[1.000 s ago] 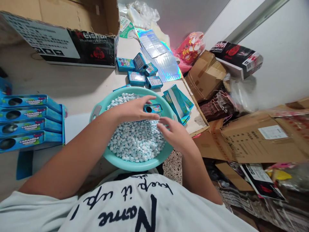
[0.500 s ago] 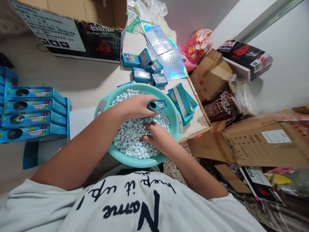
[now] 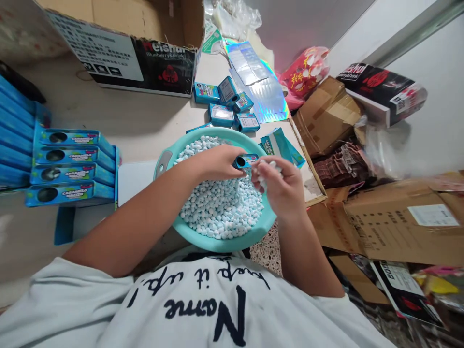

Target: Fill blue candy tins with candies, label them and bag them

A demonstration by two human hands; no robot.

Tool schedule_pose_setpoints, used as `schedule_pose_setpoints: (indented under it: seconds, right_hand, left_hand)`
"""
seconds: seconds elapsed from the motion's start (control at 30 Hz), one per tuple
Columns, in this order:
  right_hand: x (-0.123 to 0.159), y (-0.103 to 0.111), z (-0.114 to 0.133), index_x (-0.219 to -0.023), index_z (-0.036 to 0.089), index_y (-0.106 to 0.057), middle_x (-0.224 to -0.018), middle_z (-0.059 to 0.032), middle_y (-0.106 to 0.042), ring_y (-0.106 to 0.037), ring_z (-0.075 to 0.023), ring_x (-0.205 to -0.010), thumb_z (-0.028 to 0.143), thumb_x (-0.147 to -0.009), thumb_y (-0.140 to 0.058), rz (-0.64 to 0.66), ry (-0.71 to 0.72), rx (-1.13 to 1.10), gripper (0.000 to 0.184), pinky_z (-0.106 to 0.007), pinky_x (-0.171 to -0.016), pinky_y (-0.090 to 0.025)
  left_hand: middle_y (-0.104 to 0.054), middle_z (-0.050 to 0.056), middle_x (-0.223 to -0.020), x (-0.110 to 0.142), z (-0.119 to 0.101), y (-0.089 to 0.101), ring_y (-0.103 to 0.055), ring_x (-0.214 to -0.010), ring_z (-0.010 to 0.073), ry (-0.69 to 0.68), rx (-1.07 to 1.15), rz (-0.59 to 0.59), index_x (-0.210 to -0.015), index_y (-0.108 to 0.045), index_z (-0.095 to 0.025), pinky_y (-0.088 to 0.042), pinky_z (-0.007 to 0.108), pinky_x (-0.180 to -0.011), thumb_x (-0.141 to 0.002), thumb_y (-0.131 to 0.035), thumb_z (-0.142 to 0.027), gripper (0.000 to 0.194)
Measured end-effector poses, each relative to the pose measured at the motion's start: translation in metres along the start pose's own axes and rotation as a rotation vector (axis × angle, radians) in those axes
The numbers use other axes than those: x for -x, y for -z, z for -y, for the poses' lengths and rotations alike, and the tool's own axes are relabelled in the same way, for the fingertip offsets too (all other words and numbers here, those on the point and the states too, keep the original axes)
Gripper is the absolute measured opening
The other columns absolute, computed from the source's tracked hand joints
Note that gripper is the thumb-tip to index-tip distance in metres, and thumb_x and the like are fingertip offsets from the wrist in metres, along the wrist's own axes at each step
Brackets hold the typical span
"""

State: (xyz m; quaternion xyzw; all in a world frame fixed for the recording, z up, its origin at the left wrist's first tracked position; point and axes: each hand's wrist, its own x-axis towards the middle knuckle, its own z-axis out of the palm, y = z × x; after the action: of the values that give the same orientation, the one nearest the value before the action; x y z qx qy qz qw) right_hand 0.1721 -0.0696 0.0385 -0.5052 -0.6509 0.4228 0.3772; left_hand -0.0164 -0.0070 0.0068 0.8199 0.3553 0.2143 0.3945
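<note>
A turquoise plastic basin (image 3: 181, 238) full of small white and pale blue candies (image 3: 221, 208) is in front of my body. Over its far side my left hand (image 3: 224, 162) grips a small blue candy box (image 3: 248, 160), whose dark round hole shows at one end. Just right of that box, my right hand (image 3: 281, 183) is closed around a handful of candies (image 3: 270, 170), some showing between the fingers. Several like boxes (image 3: 221, 114) lie on the table beyond the basin.
Blue boxes printed "Caramelo Macizo" (image 3: 72, 174) are stacked at the left. A large carton (image 3: 163, 67) stands at the back left. Shiny silver pouches (image 3: 257, 82) and flat blue packaging (image 3: 281, 147) lie near the table's right edge. Brown cartons (image 3: 380, 222) crowd the right side.
My right hand has risen out of the candies with a handful and moved up and right, beside the box. The left hand still grips the box over the basin.
</note>
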Motion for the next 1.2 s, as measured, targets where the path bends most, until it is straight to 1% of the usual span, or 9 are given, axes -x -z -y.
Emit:
schedule_pose_setpoints:
  seconds: [0.1, 0.17, 0.27, 0.37, 0.5, 0.63, 0.83, 1.0, 1.2]
  right_hand:
    - [-0.028, -0.009, 0.002, -0.105, 0.027, -0.062, -0.076, -0.0018, -0.056, -0.054, -0.0143, -0.058, 0.058, -0.103, -0.036, -0.15, 0.043, 0.055, 0.04, -0.03, -0.05, -0.043]
    - [-0.046, -0.018, 0.0, -0.118, 0.028, -0.059, -0.081, -0.0047, -0.057, -0.056, -0.0169, -0.061, 0.056, -0.106, -0.02, -0.198, 0.051, 0.142, 0.05, -0.033, -0.053, -0.046]
    - [-0.063, -0.026, -0.009, -0.129, 0.028, -0.054, -0.086, -0.0074, -0.058, -0.06, -0.0204, -0.068, 0.057, -0.106, -0.014, -0.222, 0.09, 0.244, 0.055, -0.036, -0.059, -0.049]
    - [-0.069, -0.027, -0.019, -0.128, 0.028, -0.052, -0.084, -0.0058, -0.054, -0.06, -0.0202, -0.069, 0.06, -0.105, -0.011, -0.265, 0.127, 0.223, 0.057, -0.037, -0.061, -0.05]
    - [-0.069, -0.025, -0.027, -0.119, 0.028, -0.051, -0.078, -0.0014, -0.046, -0.056, -0.0183, -0.064, 0.059, -0.102, -0.016, -0.286, 0.124, 0.067, 0.05, -0.037, -0.064, -0.051]
    - [-0.067, -0.027, -0.025, -0.114, 0.028, -0.052, -0.078, -0.0013, -0.044, -0.058, -0.0195, -0.068, 0.063, -0.1, -0.019, -0.262, 0.136, 0.115, 0.05, -0.038, -0.07, -0.052]
    - [-0.062, -0.034, -0.015, -0.092, 0.027, -0.049, -0.073, 0.0018, -0.042, -0.054, -0.0166, -0.064, 0.051, -0.095, -0.039, -0.301, 0.058, -0.242, 0.026, -0.036, -0.071, -0.052]
    - [-0.064, -0.033, -0.014, -0.079, 0.026, -0.051, -0.073, 0.0023, -0.048, -0.053, -0.0132, -0.063, 0.047, -0.089, -0.053, -0.246, 0.026, -0.482, 0.024, -0.031, -0.07, -0.053]
    - [-0.064, -0.033, -0.013, -0.076, 0.025, -0.053, -0.077, 0.0006, -0.056, -0.059, -0.0142, -0.069, 0.045, -0.086, -0.056, -0.255, 0.009, -0.525, 0.023, -0.033, -0.076, -0.056]
  left_hand:
    - [-0.074, 0.009, -0.107, 0.0, -0.001, -0.001, -0.065, -0.096, 0.0253, 0.01, -0.008, -0.008, -0.109, -0.07, -0.019, -0.046, 0.035, -0.083, -0.083, -0.065, -0.039, 0.033]
    - [-0.074, 0.009, -0.107, -0.001, -0.001, -0.001, -0.065, -0.098, 0.0262, 0.007, -0.012, -0.008, -0.109, -0.07, -0.019, -0.046, 0.036, -0.084, -0.083, -0.065, -0.038, 0.033]
    - [-0.074, 0.008, -0.109, -0.002, 0.0, -0.001, -0.066, -0.1, 0.0265, 0.005, -0.003, -0.002, -0.11, -0.069, -0.019, -0.046, 0.035, -0.083, -0.083, -0.066, -0.036, 0.032]
    - [-0.074, 0.008, -0.105, 0.0, -0.002, -0.001, -0.066, -0.096, 0.0269, 0.025, -0.029, -0.006, -0.109, -0.069, -0.019, -0.046, 0.035, -0.078, -0.082, -0.067, -0.036, 0.032]
    - [-0.074, 0.009, -0.102, 0.003, -0.005, 0.001, -0.066, -0.089, 0.0266, 0.036, -0.047, 0.018, -0.107, -0.07, -0.019, -0.045, 0.035, -0.073, -0.082, -0.068, -0.038, 0.031]
    - [-0.074, 0.009, -0.105, 0.004, -0.006, 0.001, -0.067, -0.088, 0.0261, 0.056, -0.041, 0.012, -0.11, -0.069, -0.019, -0.046, 0.036, -0.071, -0.083, -0.067, -0.037, 0.032]
    - [-0.074, 0.009, -0.11, 0.006, -0.008, 0.001, -0.067, -0.094, 0.0263, 0.048, -0.062, 0.031, -0.113, -0.068, -0.02, -0.047, 0.035, -0.073, -0.085, -0.066, -0.037, 0.033]
    - [-0.072, 0.009, -0.119, 0.005, -0.007, 0.002, -0.066, -0.102, 0.0273, 0.054, -0.068, 0.047, -0.124, -0.065, -0.02, -0.048, 0.035, -0.08, -0.085, -0.066, -0.038, 0.043]
    - [-0.073, 0.012, -0.104, 0.005, -0.01, 0.003, -0.067, -0.092, 0.0279, 0.142, -0.12, 0.077, -0.116, -0.068, -0.016, -0.048, 0.035, -0.076, -0.086, -0.065, -0.046, 0.042]
